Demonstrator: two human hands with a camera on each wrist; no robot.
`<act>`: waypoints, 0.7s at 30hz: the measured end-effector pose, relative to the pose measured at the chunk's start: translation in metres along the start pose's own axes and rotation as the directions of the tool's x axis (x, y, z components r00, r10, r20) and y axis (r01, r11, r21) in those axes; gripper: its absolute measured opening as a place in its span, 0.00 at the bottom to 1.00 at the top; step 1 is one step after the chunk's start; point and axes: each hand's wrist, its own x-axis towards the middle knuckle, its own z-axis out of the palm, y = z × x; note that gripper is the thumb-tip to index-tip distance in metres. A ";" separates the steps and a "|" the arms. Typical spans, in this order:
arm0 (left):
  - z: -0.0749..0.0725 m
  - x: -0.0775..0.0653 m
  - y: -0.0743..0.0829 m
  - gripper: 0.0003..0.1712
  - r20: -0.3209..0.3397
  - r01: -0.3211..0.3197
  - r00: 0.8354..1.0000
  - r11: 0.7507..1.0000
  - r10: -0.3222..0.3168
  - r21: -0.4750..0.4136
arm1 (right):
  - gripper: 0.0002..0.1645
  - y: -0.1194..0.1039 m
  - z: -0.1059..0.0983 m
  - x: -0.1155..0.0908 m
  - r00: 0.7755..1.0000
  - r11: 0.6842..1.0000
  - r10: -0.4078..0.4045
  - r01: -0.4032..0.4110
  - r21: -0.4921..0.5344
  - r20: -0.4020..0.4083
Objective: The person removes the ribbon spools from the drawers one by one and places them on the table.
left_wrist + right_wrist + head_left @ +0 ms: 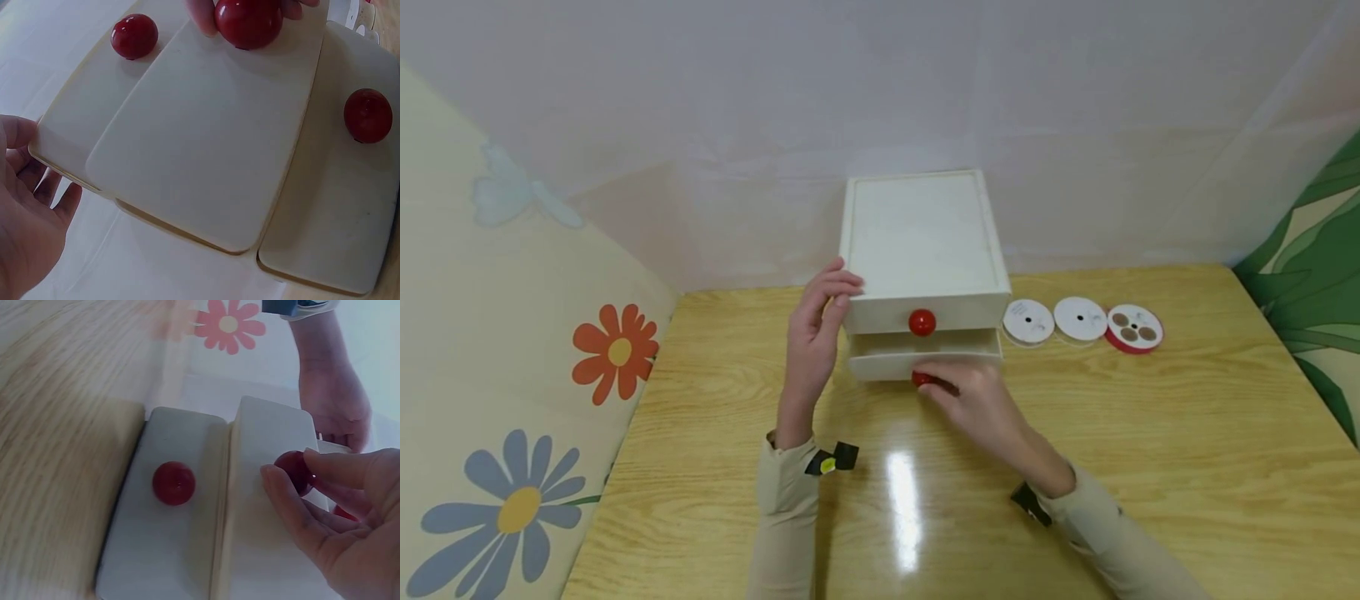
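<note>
Beside cabinet (pixel 925 237), illegible spool labels (pixel 1020 310)

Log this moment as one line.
right hand: pinches red knob of middle drawer | left hand: touches left edge of cabinet | middle drawer: partly open | spools: right of cabinet

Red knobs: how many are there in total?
3: the top knob, the middle knob on the pulled-out drawer, held by the right hand, and the bottom knob on the lowest drawer.

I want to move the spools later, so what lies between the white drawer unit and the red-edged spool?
In the head view, a white spool and then a second white spool lie between the drawer unit and the red-edged spool.
</note>
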 end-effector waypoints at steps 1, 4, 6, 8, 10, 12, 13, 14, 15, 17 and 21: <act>0.000 0.000 0.000 0.11 0.000 0.001 1.000 1.000 -0.001 -0.001 | 0.17 0.001 0.001 0.000 1.000 1.000 0.006 -0.006 0.000 -0.002; 0.000 0.000 0.000 0.11 0.000 0.002 1.000 1.000 -0.002 -0.002 | 0.17 0.004 0.002 0.000 1.000 1.000 0.015 -0.015 0.000 -0.006; 0.000 0.000 0.000 0.11 -0.001 0.003 1.000 1.000 -0.003 0.000 | 0.17 0.007 0.003 0.001 1.000 1.000 0.016 -0.016 -0.002 -0.009; 0.000 0.000 0.000 0.11 -0.001 0.004 1.000 1.000 -0.004 0.003 | 0.17 0.009 0.003 0.001 1.000 1.000 0.015 -0.015 -0.001 -0.017; 0.000 0.000 0.000 0.11 0.000 0.002 1.000 1.000 -0.002 0.005 | 0.17 0.010 0.004 0.002 1.000 1.000 0.011 -0.011 0.001 -0.028; 0.000 0.000 0.000 0.11 0.001 0.002 1.000 1.000 -0.002 0.004 | 0.16 0.012 0.004 0.002 0.999 1.000 0.006 -0.006 0.005 -0.040; 0.000 0.000 0.000 0.12 0.001 0.003 1.000 1.000 -0.003 0.004 | 0.16 0.012 0.004 0.002 0.999 1.000 0.006 -0.006 0.009 -0.045; 0.000 0.000 0.000 0.12 0.001 0.002 1.000 1.000 -0.002 0.004 | 0.16 0.013 0.005 0.003 0.999 1.000 0.007 -0.007 0.013 -0.050; 0.000 0.000 0.000 0.12 0.003 0.001 1.000 1.000 -0.001 0.005 | 0.16 0.014 0.005 0.003 0.998 1.000 0.012 -0.011 0.016 -0.055; 0.000 0.000 0.000 0.12 0.004 0.003 1.000 1.000 -0.003 0.007 | 0.15 0.016 0.007 0.003 0.998 0.999 0.025 -0.024 0.022 -0.062; 0.000 0.000 0.000 0.13 0.006 0.005 1.000 1.000 -0.005 0.009 | 0.15 0.021 0.009 0.003 0.996 0.998 0.050 -0.047 0.032 -0.078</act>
